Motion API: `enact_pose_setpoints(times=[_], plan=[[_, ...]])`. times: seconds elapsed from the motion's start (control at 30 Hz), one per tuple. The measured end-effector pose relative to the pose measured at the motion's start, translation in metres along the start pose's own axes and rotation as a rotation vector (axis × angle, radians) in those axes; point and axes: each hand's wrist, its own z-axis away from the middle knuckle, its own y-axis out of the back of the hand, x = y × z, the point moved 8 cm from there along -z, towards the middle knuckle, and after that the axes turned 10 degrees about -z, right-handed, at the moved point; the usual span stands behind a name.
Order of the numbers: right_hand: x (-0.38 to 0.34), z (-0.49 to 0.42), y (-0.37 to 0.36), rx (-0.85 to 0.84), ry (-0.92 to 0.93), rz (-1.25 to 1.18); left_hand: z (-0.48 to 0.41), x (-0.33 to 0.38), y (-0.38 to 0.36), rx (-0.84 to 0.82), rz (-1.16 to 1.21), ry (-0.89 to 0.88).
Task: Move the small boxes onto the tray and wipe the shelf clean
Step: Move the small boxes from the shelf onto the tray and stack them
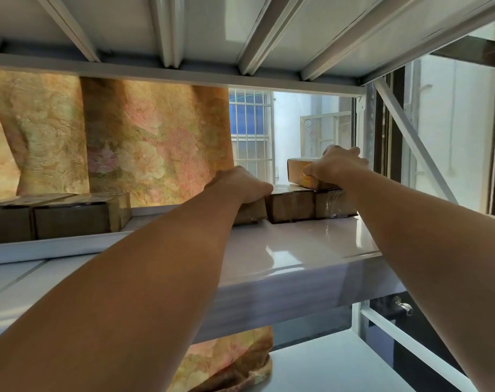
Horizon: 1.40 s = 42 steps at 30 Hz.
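Small brown cardboard boxes stand in a row at the back of the glossy white shelf [297, 250]. My left hand [240, 185] grips the top of the leftmost box [252, 213] of that row. Beside it stand a middle box [291, 205] and a right box [334, 206] wrapped in clear tape. My right hand [336, 165] grips a lighter, yellowish box [297, 168] that lies on top of those two. A separate group of boxes [71, 219] stands at the far left on a lower white surface. No tray is in view.
A floral curtain [141, 142] hangs behind the shelf. A barred window [252, 131] shows at the back. The metal shelf above [240, 38] with its ribs hangs close overhead. A diagonal brace [410, 137] and upright post close the right side. A lower shelf [339, 369] lies beneath.
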Motion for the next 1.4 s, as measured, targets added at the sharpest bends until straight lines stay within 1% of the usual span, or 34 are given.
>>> enact_pose_setpoints(times=[0.1, 0.23, 0.3, 0.37, 0.43, 0.47, 0.53, 0.6, 0.77, 0.9, 0.97, 1.03, 1.1, 1.17, 1.3, 1.4], plan=[[-0.002, 0.008, 0.006, 0.076, 0.046, -0.107, 0.002, -0.008, 0.021, 0.198, 0.079, 0.076], [-0.01, 0.022, 0.015, 0.241, 0.117, -0.309, 0.006, -0.006, 0.042, 0.412, 0.21, -0.014], [-0.019, 0.026, 0.013, 0.249, 0.148, -0.425, 0.011, -0.006, 0.055, 0.554, 0.306, -0.081], [-0.028, 0.027, 0.009, 0.239, 0.135, -0.548, 0.021, -0.007, 0.071, 0.732, 0.402, -0.155], [-0.031, 0.027, 0.006, 0.211, 0.066, -0.741, 0.03, -0.009, 0.085, 0.868, 0.476, -0.208], [-0.031, 0.026, 0.003, 0.185, 0.024, -0.856, 0.032, -0.011, 0.091, 0.9, 0.498, -0.222], [-0.035, 0.025, -0.005, 0.105, -0.053, -1.069, 0.033, -0.019, 0.1, 0.892, 0.508, -0.217], [-0.044, 0.027, -0.014, 0.024, -0.101, -1.212, 0.028, -0.032, 0.105, 0.843, 0.474, -0.183], [-0.091, 0.043, -0.042, -0.188, -0.124, -1.312, 0.021, -0.069, 0.114, 0.701, 0.303, -0.07], [-0.134, 0.065, -0.06, -0.23, -0.075, -1.277, 0.014, -0.093, 0.104, 0.458, 0.188, 0.086], [-0.15, 0.075, -0.068, -0.255, -0.08, -1.293, 0.011, -0.101, 0.096, 0.323, 0.017, 0.127], [-0.159, 0.083, -0.075, -0.254, -0.051, -1.24, 0.01, -0.103, 0.087, 0.215, -0.208, 0.085], [-0.163, 0.087, -0.083, -0.226, -0.012, -1.159, 0.015, -0.105, 0.08, 0.188, -0.342, 0.05], [-0.166, 0.091, -0.09, -0.211, 0.026, -1.106, 0.022, -0.11, 0.078, 0.209, -0.385, 0.073], [-0.175, 0.092, -0.098, -0.328, 0.08, -1.055, 0.032, -0.119, 0.073, 0.231, -0.444, 0.153], [-0.179, 0.088, -0.101, -0.35, 0.076, -0.972, 0.035, -0.12, 0.067, 0.227, -0.505, 0.152]])
